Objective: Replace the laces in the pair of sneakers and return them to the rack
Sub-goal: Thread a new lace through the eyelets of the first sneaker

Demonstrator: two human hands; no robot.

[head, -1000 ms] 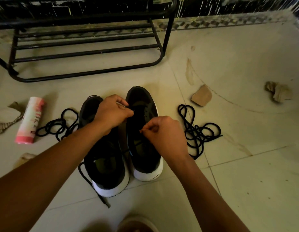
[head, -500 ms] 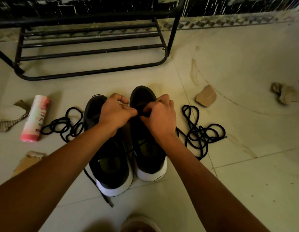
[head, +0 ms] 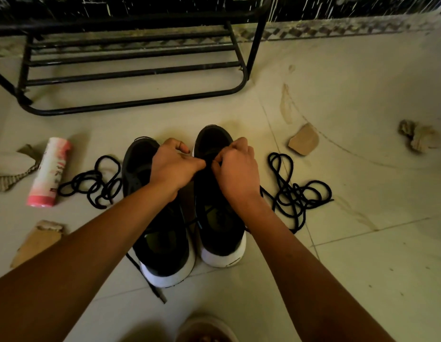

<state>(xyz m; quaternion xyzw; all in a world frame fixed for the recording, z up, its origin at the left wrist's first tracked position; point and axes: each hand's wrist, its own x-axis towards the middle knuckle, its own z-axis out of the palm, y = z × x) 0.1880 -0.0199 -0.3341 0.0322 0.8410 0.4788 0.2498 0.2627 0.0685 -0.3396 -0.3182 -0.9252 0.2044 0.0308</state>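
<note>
Both hands curled, tips meeting: left hand (head: 175, 169) and right hand (head: 236, 171) pinch the lace, hidden under the fingers, over the right sneaker (head: 214, 138) forefoot. Its long axis runs away from the hands, heel toward the wrists. Both equally near. Rack (head: 140, 72) lies beyond.

Pink bottle (head: 49, 172) lies beside a cardboard scrap (head: 12, 178).

Whatever the fingers (head: 175, 143) pinch over the right sneaker (head: 214, 137) is hidden — the rack (head: 140, 104) (top) is cropped.
</note>
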